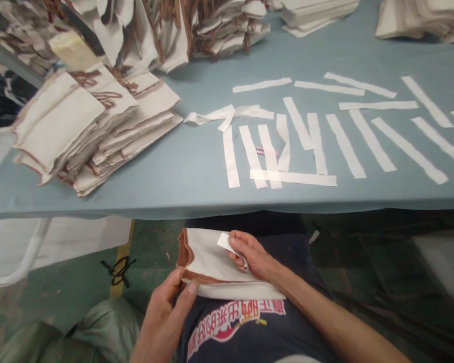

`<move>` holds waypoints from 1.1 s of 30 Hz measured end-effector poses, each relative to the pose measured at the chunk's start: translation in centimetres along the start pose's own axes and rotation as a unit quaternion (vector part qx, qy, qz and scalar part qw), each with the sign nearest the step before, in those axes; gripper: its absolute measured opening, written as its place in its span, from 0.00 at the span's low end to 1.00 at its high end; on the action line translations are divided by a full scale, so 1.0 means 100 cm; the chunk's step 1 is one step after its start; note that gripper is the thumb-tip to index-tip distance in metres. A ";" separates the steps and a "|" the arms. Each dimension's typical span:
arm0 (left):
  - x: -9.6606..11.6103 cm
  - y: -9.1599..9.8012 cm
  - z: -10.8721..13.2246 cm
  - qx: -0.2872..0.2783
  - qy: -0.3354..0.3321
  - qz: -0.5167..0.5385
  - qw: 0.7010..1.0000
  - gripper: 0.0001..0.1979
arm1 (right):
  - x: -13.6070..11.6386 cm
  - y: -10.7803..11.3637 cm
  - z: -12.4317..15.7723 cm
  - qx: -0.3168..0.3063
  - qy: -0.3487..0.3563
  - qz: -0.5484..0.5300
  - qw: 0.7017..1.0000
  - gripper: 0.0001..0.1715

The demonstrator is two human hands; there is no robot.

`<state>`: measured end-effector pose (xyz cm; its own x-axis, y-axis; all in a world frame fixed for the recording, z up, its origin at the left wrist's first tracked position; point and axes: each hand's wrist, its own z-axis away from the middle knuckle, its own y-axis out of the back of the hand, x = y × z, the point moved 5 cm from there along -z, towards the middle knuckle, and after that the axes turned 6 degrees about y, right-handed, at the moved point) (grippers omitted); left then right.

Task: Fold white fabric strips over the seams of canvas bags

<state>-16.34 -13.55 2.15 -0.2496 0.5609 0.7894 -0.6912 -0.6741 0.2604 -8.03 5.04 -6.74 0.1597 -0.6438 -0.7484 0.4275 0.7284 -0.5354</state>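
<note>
A folded cream cloth bag with brown trim (pixel 208 262) lies in my lap, below the table edge. My left hand (pixel 166 312) pinches its lower left corner between thumb and fingers. My right hand (pixel 249 254) rests on top of the bag and pinches a small white strip (pixel 227 243) against it. Both hands are closed on what they hold.
Several white strips (pixel 287 146) lie in rows on the grey-blue table (pixel 174 171). A stack of cream bags (pixel 91 126) sits at the left, with more piles (pixel 196 30) along the back. A pink pen (pixel 265 150) lies among the strips. A grey sack (pixel 94 327) stands by my left knee.
</note>
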 end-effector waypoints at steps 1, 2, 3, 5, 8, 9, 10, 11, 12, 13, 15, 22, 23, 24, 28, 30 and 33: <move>0.006 0.000 -0.005 -0.024 -0.012 -0.004 1.000 0.22 | -0.011 0.002 0.002 0.011 0.011 0.015 1.000 0.40; 0.014 0.000 -0.012 -0.044 -0.027 -0.008 0.999 0.22 | -0.026 0.003 0.007 0.022 0.028 0.035 0.999 0.39; 0.023 0.000 -0.018 -0.058 -0.047 -0.010 0.997 0.22 | -0.044 0.003 0.013 0.031 0.049 0.059 0.997 0.37; 0.042 -0.003 -0.028 -0.072 -0.085 -0.001 0.994 0.21 | -0.088 -0.004 0.032 0.041 0.119 0.136 0.983 0.33; 0.069 -0.011 -0.036 -0.089 -0.136 0.028 0.986 0.19 | -0.139 -0.030 0.066 0.022 0.173 0.218 0.960 0.25; 0.077 -0.014 -0.036 -0.095 -0.149 0.038 0.984 0.18 | -0.148 -0.040 0.075 0.022 0.171 0.242 0.955 0.22; 0.083 -0.017 -0.036 -0.106 -0.158 0.046 0.981 0.18 | -0.154 -0.048 0.082 0.028 0.184 0.270 0.945 0.19; 0.089 -0.020 -0.036 -0.120 -0.165 0.054 0.977 0.17 | -0.159 -0.056 0.088 0.040 0.212 0.302 0.929 0.17; 0.093 -0.023 -0.036 -0.137 -0.168 0.060 0.974 0.17 | -0.163 -0.061 0.091 0.059 0.254 0.335 0.905 0.15; 0.097 -0.026 -0.036 -0.157 -0.168 0.066 0.971 0.18 | -0.167 -0.066 0.093 0.079 0.304 0.365 0.876 0.14; 0.102 -0.030 -0.036 -0.185 -0.163 0.072 0.966 0.18 | -0.172 -0.069 0.095 0.112 0.391 0.406 0.818 0.12; 0.112 -0.034 -0.043 -0.167 -0.148 0.105 0.969 0.14 | -0.179 -0.062 0.081 0.079 0.418 0.397 0.813 0.13; 0.111 -0.034 -0.045 -0.169 -0.138 0.108 0.970 0.13 | -0.178 -0.061 0.079 0.074 0.413 0.393 0.818 0.14; 0.111 -0.035 -0.046 -0.174 -0.125 0.108 0.971 0.13 | -0.176 -0.059 0.076 0.071 0.406 0.392 0.822 0.14; 0.111 -0.039 -0.048 -0.212 -0.071 0.113 0.968 0.14 | -0.168 -0.053 0.067 0.066 0.359 0.390 0.845 0.13; 0.113 -0.043 -0.047 -0.238 -0.049 0.133 0.961 0.15 | -0.166 -0.051 0.064 0.066 0.340 0.389 0.854 0.13; 0.117 -0.049 -0.047 -0.266 -0.021 0.160 0.950 0.17 | -0.165 -0.048 0.060 0.072 0.319 0.391 0.860 0.14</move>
<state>-19.07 -1.45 7.55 -0.4848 0.3405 0.8056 -0.8326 -0.4619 -0.3058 -7.39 10.82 10.51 -0.0528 0.3226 -0.9451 0.5247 0.8142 0.2486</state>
